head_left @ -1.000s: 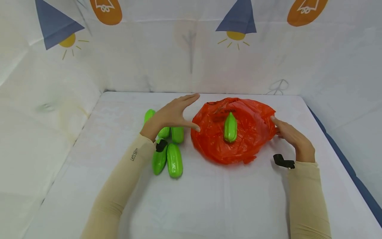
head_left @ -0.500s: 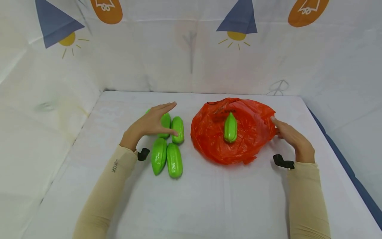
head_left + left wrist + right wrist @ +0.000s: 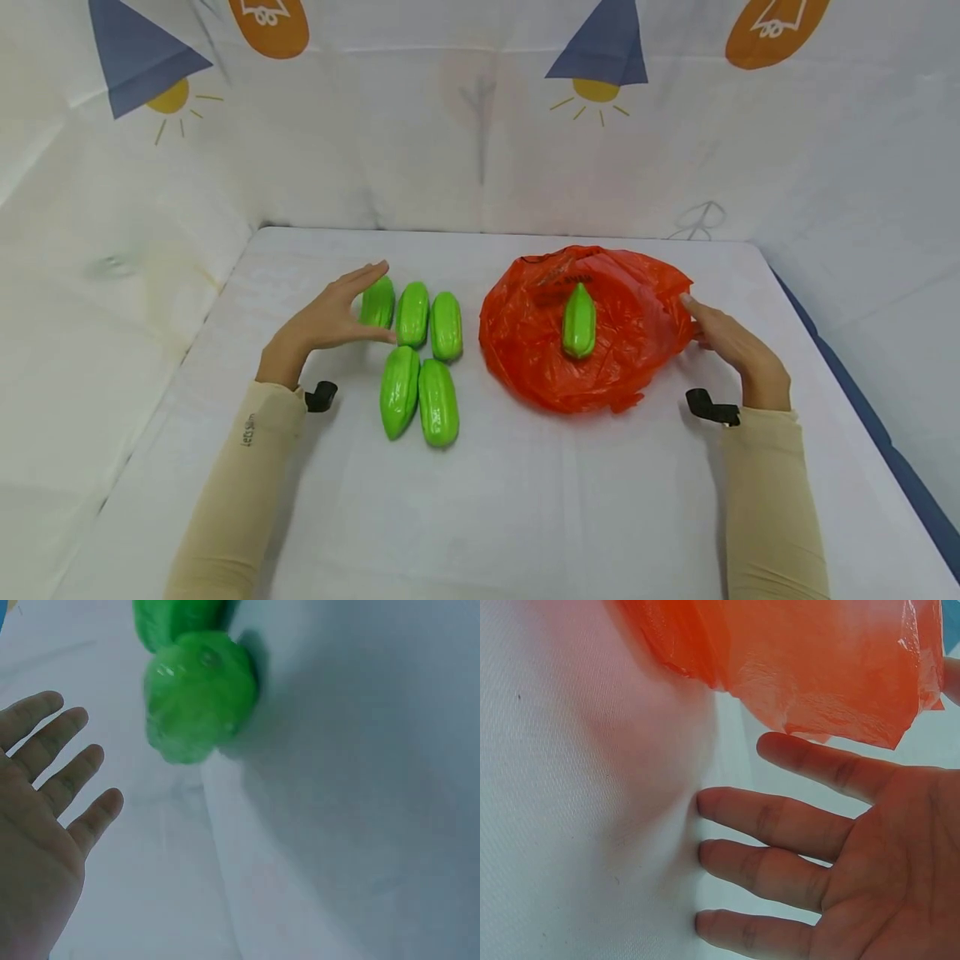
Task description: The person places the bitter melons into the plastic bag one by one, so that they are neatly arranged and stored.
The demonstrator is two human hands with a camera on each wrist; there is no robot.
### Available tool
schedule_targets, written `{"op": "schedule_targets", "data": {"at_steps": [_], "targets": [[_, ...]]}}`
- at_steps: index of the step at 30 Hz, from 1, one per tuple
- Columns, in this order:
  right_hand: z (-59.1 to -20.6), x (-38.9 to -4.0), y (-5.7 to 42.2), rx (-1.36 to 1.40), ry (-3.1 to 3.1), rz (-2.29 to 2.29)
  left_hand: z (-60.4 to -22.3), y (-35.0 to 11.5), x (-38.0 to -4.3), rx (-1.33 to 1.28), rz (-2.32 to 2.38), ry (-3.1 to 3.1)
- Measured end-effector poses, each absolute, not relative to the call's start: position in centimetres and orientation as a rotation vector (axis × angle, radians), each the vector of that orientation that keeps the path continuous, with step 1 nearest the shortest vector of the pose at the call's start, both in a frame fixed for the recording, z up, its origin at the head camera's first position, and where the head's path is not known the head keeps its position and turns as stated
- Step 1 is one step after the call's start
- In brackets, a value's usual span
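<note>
Several glossy green cucumber-like vegetables lie in two rows on the table, such as one in the near row. My left hand hovers beside the far-left vegetable, fingers extended and thumb spread apart, holding nothing. In the left wrist view its fingers are straight, apart from a green vegetable. A crumpled red plastic bag lies right of centre with one green vegetable on or in it. At the bag's right edge is my right hand, its thumb touching the plastic; the right wrist view shows spread, straight fingers.
The white-covered table extends toward me in front of the vegetables. Behind it hangs a pale cloth wall with lamp prints. A dark blue strip runs along the right side.
My left hand has drawn left from near the red bag, passing over the green vegetables and uncovering them. My right hand and the bag have stayed put.
</note>
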State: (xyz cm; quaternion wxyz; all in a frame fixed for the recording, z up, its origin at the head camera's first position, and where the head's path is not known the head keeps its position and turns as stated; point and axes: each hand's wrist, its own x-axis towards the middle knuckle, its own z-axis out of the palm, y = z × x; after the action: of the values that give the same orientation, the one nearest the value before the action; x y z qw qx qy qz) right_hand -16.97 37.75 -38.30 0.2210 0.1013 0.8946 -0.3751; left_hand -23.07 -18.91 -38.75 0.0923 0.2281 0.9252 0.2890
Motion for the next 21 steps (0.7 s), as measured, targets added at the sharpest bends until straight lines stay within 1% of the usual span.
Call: {"op": "schedule_targets", "data": {"at_steps": [7, 14, 21], "targets": [[-38.3, -17.1, 37.6, 0.258, 2.468, -1.04, -40.6, -20.7, -23.3, 0.626, 0.84, 2.738], [-38.2, -17.2, 37.7, 0.26, 2.465, -1.029, -41.7, -21.3, -23.4, 0.561, 0.867, 2.704], [-38.3, -17.2, 37.8, 0.258, 2.471, -1.019, -42.0, -21.6, -23.4, 0.623, 0.9, 2.653]]}}
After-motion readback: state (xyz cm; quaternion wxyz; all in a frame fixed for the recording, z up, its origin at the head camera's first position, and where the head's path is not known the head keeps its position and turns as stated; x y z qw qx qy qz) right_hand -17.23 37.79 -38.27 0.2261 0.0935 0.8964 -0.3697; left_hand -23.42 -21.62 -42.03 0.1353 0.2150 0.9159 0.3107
